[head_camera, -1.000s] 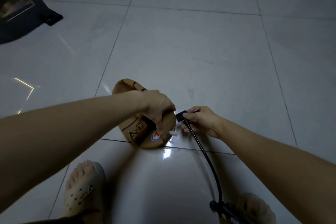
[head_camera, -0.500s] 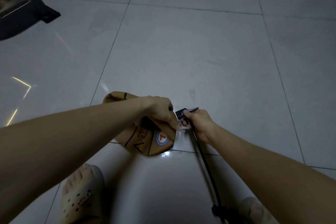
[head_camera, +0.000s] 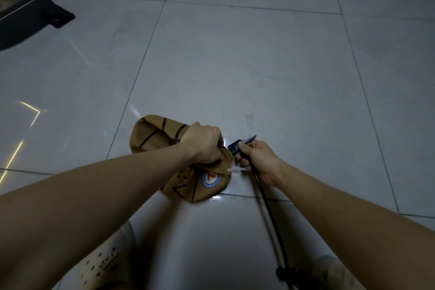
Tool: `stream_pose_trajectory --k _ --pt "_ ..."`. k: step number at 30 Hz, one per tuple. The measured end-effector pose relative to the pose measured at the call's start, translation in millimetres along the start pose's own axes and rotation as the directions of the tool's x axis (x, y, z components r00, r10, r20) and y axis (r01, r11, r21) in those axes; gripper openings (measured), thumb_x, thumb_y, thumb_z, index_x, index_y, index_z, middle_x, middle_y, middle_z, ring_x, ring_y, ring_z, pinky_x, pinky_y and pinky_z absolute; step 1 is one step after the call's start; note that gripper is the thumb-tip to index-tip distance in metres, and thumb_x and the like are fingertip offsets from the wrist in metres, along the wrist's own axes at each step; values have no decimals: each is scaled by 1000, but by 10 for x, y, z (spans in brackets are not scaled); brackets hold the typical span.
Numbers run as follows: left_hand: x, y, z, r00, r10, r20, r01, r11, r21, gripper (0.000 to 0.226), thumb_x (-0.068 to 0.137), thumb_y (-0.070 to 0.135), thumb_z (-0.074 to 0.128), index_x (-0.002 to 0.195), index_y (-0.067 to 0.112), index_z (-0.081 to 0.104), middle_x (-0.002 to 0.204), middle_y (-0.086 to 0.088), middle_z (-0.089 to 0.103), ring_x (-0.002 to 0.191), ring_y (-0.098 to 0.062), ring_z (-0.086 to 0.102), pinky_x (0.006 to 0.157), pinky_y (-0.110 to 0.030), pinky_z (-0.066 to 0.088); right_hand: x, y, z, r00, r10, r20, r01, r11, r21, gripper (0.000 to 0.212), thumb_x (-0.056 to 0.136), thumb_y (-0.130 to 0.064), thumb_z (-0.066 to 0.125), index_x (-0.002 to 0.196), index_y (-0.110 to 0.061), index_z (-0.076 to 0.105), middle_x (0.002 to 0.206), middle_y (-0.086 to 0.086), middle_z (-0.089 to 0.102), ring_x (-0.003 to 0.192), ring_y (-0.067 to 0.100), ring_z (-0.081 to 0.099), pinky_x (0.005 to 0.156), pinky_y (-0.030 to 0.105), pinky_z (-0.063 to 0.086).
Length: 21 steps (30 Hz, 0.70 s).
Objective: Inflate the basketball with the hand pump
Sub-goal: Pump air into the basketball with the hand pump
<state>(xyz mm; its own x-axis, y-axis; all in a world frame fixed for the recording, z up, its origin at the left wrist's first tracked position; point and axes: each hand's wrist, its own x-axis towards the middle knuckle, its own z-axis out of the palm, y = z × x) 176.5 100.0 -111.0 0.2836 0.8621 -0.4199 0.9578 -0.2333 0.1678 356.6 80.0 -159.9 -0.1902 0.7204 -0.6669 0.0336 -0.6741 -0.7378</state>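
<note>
Basketball (head_camera: 188,179), limp on the floor, is pinched by the clenched left hand (head_camera: 203,146), while the right hand (head_camera: 255,160) grips the hose nozzle (head_camera: 234,147) just right of it.

grey tiled floor (head_camera: 259,66), dark furniture (head_camera: 26,7), perforated clog (head_camera: 103,263)

Dim, bluish light leaves the glossy floor (head_camera: 235,66) showing small white glare spots and yellow streaks at left, edges darkened and bowed by wide-angle distortion.
</note>
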Motion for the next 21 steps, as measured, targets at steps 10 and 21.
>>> stream_pose_trajectory --k 10,21 --pt "51 -79 180 999 -4 -51 -2 992 -123 56 72 75 69 100 27 75 99 3 67 104 -18 51 99 -39 32 -28 -7 15 999 -42 -24 41 998 -52 18 106 -20 50 90 -15 55 68 3 53 49 9 38 47 22 32" --pt "35 -44 416 969 -130 -210 83 973 -217 35 72 55 71 93 28 76 95 9 66 101 -15 52 103 -33 24 -89 87 87 996 -63 -61 56 992 -115 24 108 -26 44 87 -16 51 64 0 48 51 10 39 46 22 33"
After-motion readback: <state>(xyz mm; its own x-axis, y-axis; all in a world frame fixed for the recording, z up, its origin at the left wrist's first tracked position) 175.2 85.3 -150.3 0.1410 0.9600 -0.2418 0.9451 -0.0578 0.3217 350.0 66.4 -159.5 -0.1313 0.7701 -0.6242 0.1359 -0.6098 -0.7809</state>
